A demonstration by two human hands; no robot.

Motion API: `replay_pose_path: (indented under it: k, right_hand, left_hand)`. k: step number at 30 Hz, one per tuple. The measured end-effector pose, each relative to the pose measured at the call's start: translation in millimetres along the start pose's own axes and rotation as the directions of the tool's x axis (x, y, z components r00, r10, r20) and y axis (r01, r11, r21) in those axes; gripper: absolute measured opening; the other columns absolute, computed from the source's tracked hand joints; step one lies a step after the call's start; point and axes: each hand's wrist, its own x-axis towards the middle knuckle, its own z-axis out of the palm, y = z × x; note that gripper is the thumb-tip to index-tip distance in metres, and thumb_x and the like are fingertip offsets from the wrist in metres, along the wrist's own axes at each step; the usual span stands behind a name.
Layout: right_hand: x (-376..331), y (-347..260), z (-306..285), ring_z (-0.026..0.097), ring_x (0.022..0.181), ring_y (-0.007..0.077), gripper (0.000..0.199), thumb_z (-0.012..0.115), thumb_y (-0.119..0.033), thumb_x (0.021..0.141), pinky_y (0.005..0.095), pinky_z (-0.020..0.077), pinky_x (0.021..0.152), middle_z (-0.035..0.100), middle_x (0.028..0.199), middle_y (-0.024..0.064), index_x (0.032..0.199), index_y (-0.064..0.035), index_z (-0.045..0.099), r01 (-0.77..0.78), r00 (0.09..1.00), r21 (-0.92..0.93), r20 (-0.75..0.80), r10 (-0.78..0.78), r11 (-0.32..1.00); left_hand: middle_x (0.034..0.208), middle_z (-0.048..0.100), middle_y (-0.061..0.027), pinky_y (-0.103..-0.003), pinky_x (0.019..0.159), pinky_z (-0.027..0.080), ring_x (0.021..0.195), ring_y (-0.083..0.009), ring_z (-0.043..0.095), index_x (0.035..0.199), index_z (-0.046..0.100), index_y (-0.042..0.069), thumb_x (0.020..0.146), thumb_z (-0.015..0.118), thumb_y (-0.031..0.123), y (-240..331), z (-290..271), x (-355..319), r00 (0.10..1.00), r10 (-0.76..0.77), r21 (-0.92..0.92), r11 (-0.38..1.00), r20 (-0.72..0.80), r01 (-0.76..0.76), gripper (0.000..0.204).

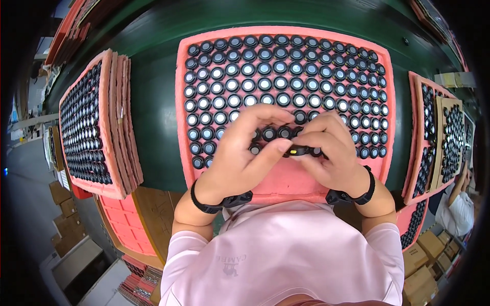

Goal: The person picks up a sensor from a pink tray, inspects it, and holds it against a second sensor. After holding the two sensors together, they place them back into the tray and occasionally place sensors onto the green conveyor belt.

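- Pink foam tray (286, 184) lies centred on the dark green table (153, 97); it holds rows of small round black caps (265, 69) with pale centres. Roughly ten rows show above the hands; an exact count is not possible, since the hands hide the near rows.
- Left hand (245, 153): fingers curled over the tray's near rows, thumb stretched rightward to touch a small black part with a yellow spot (294, 151).
- Right hand (329, 150): fingers bent down, pinching that same part from the other side. Both hands grasp it together, low over the tray's near centre.
- Two black wristbands, one on each wrist (217, 203).
- The tray's near strip below the hands is bare pink foam.
- Left of it: one stack of foam trays (120, 117), top layer filled with caps, apart from the centre tray by a band of green table.
- Right: two more filled trays (434, 132), close to the centre tray's right edge.
- Another person's sleeve (459, 209) at far right.
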Motion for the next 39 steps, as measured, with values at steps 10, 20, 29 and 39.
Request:
replay_pose_path:
  k: [10, 20, 29, 39]
  right_hand:
    - [-23, -10, 30, 0.055, 0.087, 0.0228, 0.025, 0.065, -0.006, 0.073, 0.0332, 0.0434, 0.074, 0.058, 0.095, 0.0058, 0.098, -0.0055, 0.067, 0.17, 0.909, -0.15, 0.406, -0.096, 0.974]
    - [-25, -15, 32, 0.053, 0.084, 0.0194, 0.023, 0.057, -0.012, 0.075, 0.0313, 0.0421, 0.072, 0.056, 0.091, 0.004, 0.095, -0.0044, 0.066, 0.27, 0.82, -0.256, 0.567, -0.082, 0.928]
    - [-5, -2, -5, 0.057, 0.085, 0.0229, 0.021, 0.07, -0.013, 0.073, 0.0351, 0.0448, 0.073, 0.059, 0.09, 0.0042, 0.093, -0.0084, 0.066, 0.07, 0.902, -0.256, 0.429, 0.049, 0.964]
    - [32, 117, -157, 0.065, 0.075, 0.0227, 0.019, 0.071, -0.013, 0.08, 0.0334, 0.0517, 0.069, 0.066, 0.084, 0.011, 0.093, -0.0002, 0.066, -0.456, 0.848, -0.492, 0.011, 0.529, 0.742]
  left_hand:
    - [0.103, 0.068, -0.0139, -0.034, 0.083, 0.05, 0.095, -0.0254, 0.064, 0.099, 0.064, -0.002, 0.081, 0.067, -0.001, 10, -47, -50, 0.983, 0.127, 0.324, 0.943, -0.136, -0.076, 0.019]
    - [0.101, 0.068, -0.0144, -0.034, 0.083, 0.051, 0.095, -0.0246, 0.064, 0.096, 0.064, -0.003, 0.081, 0.066, -0.002, 5, -54, -57, 0.973, 0.084, 0.259, 0.966, -0.216, -0.026, 0.015]
    - [0.101, 0.068, -0.0152, -0.033, 0.086, 0.049, 0.095, -0.0238, 0.064, 0.095, 0.063, -0.004, 0.082, 0.064, -0.003, 13, -40, -39, 0.984, 0.06, 0.131, 0.991, -0.166, -0.039, 0.013]
    - [0.1, 0.068, -0.015, -0.032, 0.086, 0.048, 0.094, -0.0225, 0.063, 0.095, 0.063, -0.003, 0.083, 0.062, -0.002, 10, -29, -19, 0.992, -0.018, 0.1, 0.995, -0.127, 0.031, 0.011]
